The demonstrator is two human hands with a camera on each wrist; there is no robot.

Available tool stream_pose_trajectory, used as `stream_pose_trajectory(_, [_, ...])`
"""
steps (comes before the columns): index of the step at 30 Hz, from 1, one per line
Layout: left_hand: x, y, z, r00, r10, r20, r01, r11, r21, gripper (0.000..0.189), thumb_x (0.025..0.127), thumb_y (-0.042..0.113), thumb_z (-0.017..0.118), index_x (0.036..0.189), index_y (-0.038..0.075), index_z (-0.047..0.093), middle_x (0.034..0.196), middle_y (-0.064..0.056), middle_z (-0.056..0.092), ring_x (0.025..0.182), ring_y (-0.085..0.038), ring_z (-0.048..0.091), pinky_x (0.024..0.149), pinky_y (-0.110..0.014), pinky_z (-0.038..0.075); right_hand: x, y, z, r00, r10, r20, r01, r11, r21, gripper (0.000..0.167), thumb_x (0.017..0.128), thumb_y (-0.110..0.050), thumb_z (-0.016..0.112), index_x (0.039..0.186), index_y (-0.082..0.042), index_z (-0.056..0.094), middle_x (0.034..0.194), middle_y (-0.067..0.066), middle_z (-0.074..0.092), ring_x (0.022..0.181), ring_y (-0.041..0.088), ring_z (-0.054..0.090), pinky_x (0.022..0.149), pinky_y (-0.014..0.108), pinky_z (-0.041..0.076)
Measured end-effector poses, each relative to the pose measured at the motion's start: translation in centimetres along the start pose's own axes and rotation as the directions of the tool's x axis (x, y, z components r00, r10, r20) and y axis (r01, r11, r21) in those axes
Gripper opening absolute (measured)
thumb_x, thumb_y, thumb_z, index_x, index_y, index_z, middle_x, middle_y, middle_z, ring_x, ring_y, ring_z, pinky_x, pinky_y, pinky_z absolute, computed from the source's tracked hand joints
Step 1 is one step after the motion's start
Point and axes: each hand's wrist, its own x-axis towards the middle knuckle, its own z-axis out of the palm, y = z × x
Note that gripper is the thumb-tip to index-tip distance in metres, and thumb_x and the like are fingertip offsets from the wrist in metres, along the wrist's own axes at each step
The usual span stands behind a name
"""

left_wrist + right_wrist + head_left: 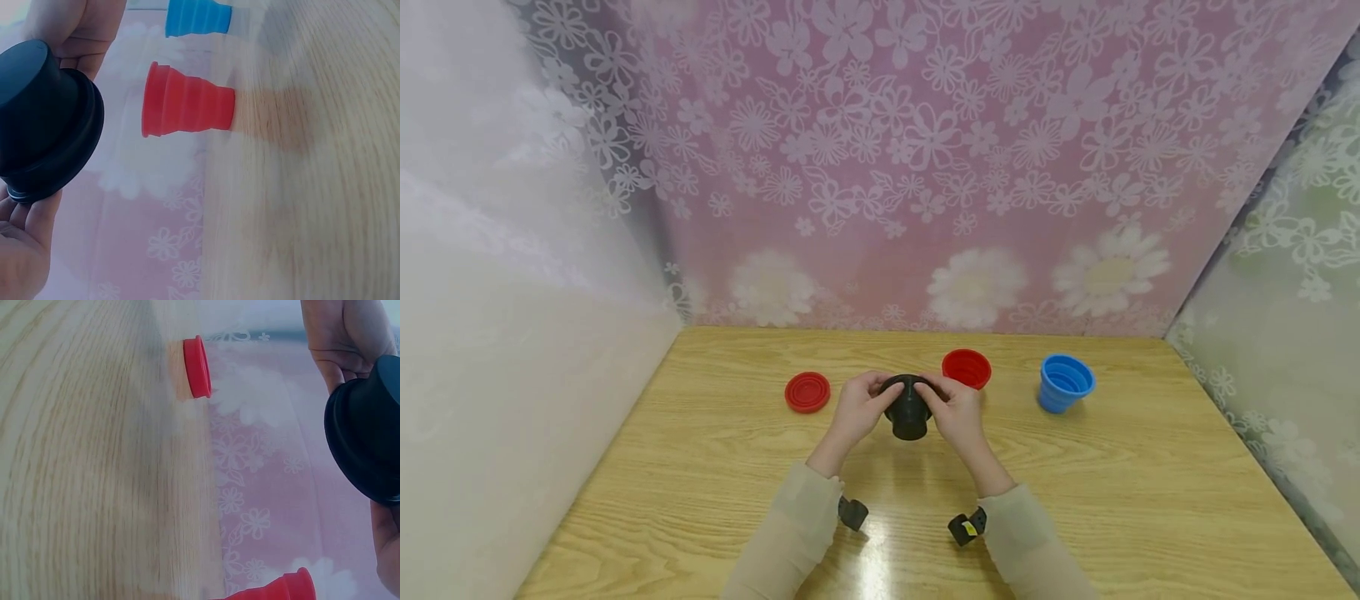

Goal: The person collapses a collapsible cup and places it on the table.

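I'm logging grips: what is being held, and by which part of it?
A black cup, held by its wide, rimmed end, with the left hand on one side and the right hand opposite.

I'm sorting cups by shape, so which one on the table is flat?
The leftmost red cup in the head view: it lies flat, while the other red cup and the blue cup stand tall.

Smooth, rubbery-looking black cup (910, 419) and glossy wood-grain tabletop (1150, 500)
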Motion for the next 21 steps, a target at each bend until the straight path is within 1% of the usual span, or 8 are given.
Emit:
stream_pose_trajectory(5, [0.1,-0.3,0.1,0.998,0.066,-0.019,-0.066,0.997,0.044,0.021,0.085,0.021,0.060,0.093,0.002,0.064,0.080,-0.007,0.065,0.065,-0.010,0.059,0.055,-0.023,0.049,0.0,0.0,0.3,0.993,-0.108,-0.053,0.103,0.991,-0.080,0.018,0.075,0.004,0.066,0.092,0.011,0.065,0.086,0.021,0.064,0.072,0.027,0.063,0.063,0.034,0.052])
stream_pose_trajectory(7, [0.1,-0.3,0.2,0.996,0.090,-0.023,-0.089,0.995,0.047,0.020,0.085,0.020,0.060,0.092,0.002,0.064,0.080,-0.007,0.064,0.064,-0.010,0.059,0.054,-0.023,0.049,0.0,0.9,0.5,0.987,-0.147,-0.070,0.140,0.985,-0.097,0.019,0.073,0.004,0.067,0.091,0.009,0.066,0.085,0.020,0.064,0.070,0.027,0.063,0.062,0.034,0.052])
stream_pose_trajectory(9, [0.1,-0.4,0.2,0.993,0.117,-0.026,-0.115,0.992,0.060,0.019,0.086,0.018,0.060,0.092,0.001,0.064,0.080,-0.007,0.064,0.064,-0.010,0.059,0.054,-0.023,0.049,0.1,2.1,0.6,0.975,-0.201,-0.091,0.190,0.975,-0.116,0.019,0.071,0.005,0.069,0.090,0.008,0.067,0.083,0.019,0.065,0.068,0.025,0.063,0.059,0.033,0.052])
stream_pose_trajectory(12, [0.1,-0.5,0.3,0.987,0.160,-0.033,-0.156,0.982,0.105,0.017,0.086,0.015,0.059,0.092,0.000,0.064,0.079,-0.007,0.064,0.063,-0.009,0.057,0.053,-0.021,0.048,0.2,3.7,0.8,0.949,-0.293,-0.118,0.274,0.949,-0.156,0.018,0.069,0.005,0.071,0.087,0.006,0.068,0.081,0.017,0.065,0.066,0.024,0.063,0.056,0.031,0.051])
stream_pose_trajectory(14, [0.1,-0.3,0.3,0.983,0.178,-0.035,-0.172,0.976,0.136,0.016,0.086,0.015,0.059,0.092,0.001,0.064,0.079,-0.007,0.065,0.063,-0.009,0.058,0.054,-0.021,0.048,0.2,4.0,0.8,0.931,-0.342,-0.126,0.318,0.931,-0.178,0.018,0.070,0.004,0.070,0.088,0.006,0.068,0.080,0.016,0.065,0.066,0.023,0.063,0.056,0.029,0.051])
stream_pose_trajectory(16, [0.0,-0.2,0.2,0.983,0.182,-0.033,-0.175,0.974,0.146,0.016,0.086,0.015,0.058,0.092,0.001,0.064,0.080,-0.008,0.065,0.064,-0.010,0.059,0.054,-0.021,0.048,0.2,4.1,0.8,0.919,-0.373,-0.129,0.346,0.919,-0.190,0.017,0.072,0.003,0.070,0.088,0.006,0.068,0.080,0.016,0.065,0.067,0.022,0.063,0.057,0.028,0.051])
stream_pose_trajectory(17, [0.0,-0.2,0.2,0.984,0.179,-0.029,-0.173,0.975,0.143,0.017,0.086,0.016,0.058,0.093,0.001,0.064,0.080,-0.009,0.065,0.065,-0.011,0.059,0.055,-0.021,0.048,0.2,4.2,0.8,0.918,-0.374,-0.129,0.349,0.919,-0.185,0.017,0.073,0.002,0.069,0.089,0.006,0.068,0.081,0.016,0.066,0.068,0.022,0.063,0.058,0.027,0.051])
stream_pose_trajectory(21, [-0.1,-0.2,0.0,0.991,0.131,-0.008,-0.130,0.987,0.097,0.020,0.086,0.018,0.059,0.095,0.001,0.063,0.083,-0.009,0.065,0.067,-0.012,0.060,0.057,-0.022,0.049,0.1,4.2,0.7,0.930,-0.345,-0.126,0.324,0.932,-0.160,0.017,0.075,-0.001,0.068,0.090,0.005,0.068,0.082,0.015,0.066,0.068,0.021,0.063,0.059,0.024,0.051])
